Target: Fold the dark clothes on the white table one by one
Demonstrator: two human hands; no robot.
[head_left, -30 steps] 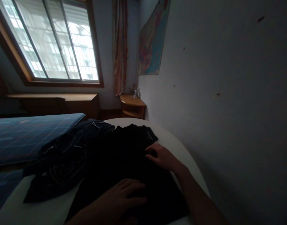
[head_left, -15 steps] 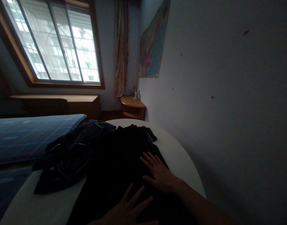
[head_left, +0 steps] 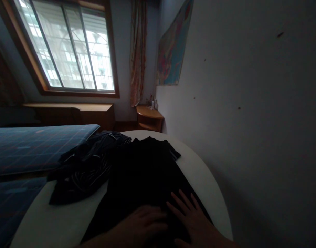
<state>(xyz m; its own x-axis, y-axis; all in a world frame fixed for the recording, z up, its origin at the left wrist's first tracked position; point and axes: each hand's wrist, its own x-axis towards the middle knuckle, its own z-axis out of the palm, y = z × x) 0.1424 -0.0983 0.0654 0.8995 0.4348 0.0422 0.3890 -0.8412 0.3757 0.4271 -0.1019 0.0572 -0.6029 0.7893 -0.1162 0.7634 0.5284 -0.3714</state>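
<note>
A black short-sleeved shirt (head_left: 139, 172) lies spread out on a round white table (head_left: 207, 179), its collar end toward the far edge. Flat on the shirt's lower right part rests my right hand (head_left: 190, 217), open with its fingers spread. My left hand (head_left: 145, 224) is over the lower middle of the shirt, slightly blurred, fingers stretched out toward the right. Neither hand grips anything. To the left of the shirt, and touching it, is a crumpled heap of dark clothes (head_left: 91, 165) with white stripes.
A blue checked mattress (head_left: 44, 144) adjoins the table on the left. Beyond stand a wooden desk (head_left: 96, 107) under a window and a small corner shelf (head_left: 150, 113). The wall (head_left: 251, 144) runs close along the table's right side.
My right hand has slid down the shirt toward me. My left hand has turned, its fingers now pointing right. The view has shifted slightly.
</note>
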